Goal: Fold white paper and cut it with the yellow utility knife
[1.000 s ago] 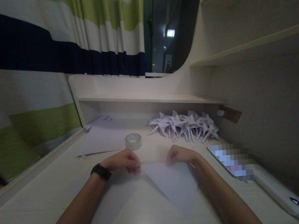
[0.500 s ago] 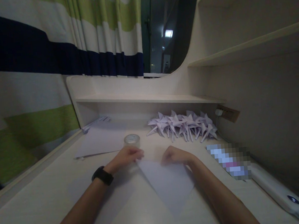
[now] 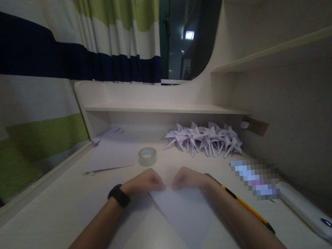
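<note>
A pale folded sheet of paper [image 3: 184, 215] lies on the desk [image 3: 60, 209] as a triangle with its point toward me. My left hand [image 3: 144, 182], a black band on its wrist, pinches the sheet's far edge with curled fingers. My right hand [image 3: 187, 179] presses the same edge beside it, fingers closed. The two hands nearly touch at the middle of that edge.
A roll of clear tape [image 3: 147, 156] stands just beyond my hands. A stack of flat sheets [image 3: 113, 156] lies at the back left, a heap of folded paper figures [image 3: 204, 138] at the back right. A yellow pencil [image 3: 247, 206], a blurred flat object [image 3: 256, 182] and a white device [image 3: 311, 213] lie on the right.
Both hands have slid together along the paper's far edge, from apart to almost touching. The yellow pencil has come into sight beside my right forearm.
</note>
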Available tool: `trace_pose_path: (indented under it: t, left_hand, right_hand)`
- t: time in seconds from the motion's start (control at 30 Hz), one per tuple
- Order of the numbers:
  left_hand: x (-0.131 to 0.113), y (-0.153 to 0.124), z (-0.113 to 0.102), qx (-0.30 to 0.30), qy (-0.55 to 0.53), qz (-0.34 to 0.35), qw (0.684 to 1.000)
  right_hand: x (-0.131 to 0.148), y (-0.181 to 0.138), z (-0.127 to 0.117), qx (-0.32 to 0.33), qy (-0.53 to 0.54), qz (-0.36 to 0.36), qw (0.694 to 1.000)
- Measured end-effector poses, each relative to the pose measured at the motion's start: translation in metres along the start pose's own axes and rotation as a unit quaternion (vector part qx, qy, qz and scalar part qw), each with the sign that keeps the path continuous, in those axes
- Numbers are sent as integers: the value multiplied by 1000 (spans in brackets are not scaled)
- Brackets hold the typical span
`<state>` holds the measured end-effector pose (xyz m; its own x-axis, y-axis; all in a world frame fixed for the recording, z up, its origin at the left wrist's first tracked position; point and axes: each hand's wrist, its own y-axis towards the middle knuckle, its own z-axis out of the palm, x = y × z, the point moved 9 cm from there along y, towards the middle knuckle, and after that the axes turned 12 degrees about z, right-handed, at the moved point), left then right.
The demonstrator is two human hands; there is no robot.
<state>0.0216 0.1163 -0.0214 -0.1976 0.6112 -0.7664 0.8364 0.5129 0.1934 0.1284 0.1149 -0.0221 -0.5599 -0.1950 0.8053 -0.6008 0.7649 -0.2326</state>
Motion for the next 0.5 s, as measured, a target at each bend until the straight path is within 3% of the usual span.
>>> trace_pose_path:
  t: [0.2, 0.4, 0.5]
  left_hand:
    - [3, -4, -6, -7, -16, -6, 1000]
    - [17, -19, -30, -22, -13, -35, 999]
    - [20, -28, -40, -34, -20, -57, 998]
  right_hand:
    - [-12, -4, -4, -10, 52, 75, 996]
    - [-19, -9, -17, 15, 80, 96, 992]
    - [-30, -15, -22, 30, 103, 140, 984]
